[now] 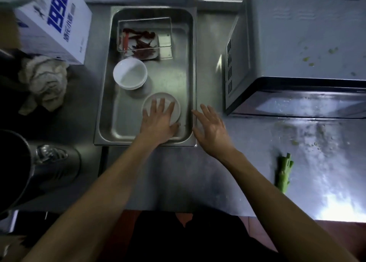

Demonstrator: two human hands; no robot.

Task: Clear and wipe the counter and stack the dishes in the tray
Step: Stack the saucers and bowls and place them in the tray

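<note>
— Where's the plate?

— In the tray (107, 111), down at its five o'clock corner. The plate (175, 108) lies flat on the tray floor, and the left hand (158, 121) is spread over it, fingers straight and fanned, pressing rather than gripping.

— And the other hand?

— The right hand (212, 127) hovers at three o'clock of the plate, over the tray's rim. Its grip is wide, fingers loose and apart, holding nothing.

— What else sits in the tray?

— Bowls (130, 76), white and nested, at eleven o'clock from the plate. Beyond them, at the tray's twelve o'clock end, a clear box (144, 35) with red chillies (141, 43) in it.

— Around the tray?

— It stands on the steel desk (178, 172). At nine o'clock of the tray a crumpled rag (43, 81), and past that, toward ten o'clock, a white carton (55, 22) with blue print. At three o'clock a microwave (297, 53). Green stalks (285, 172) lie on the desk at about four o'clock, well apart from the tray, with wet smears and bits near them. A dark pot (29, 172) sits at eight o'clock.
</note>
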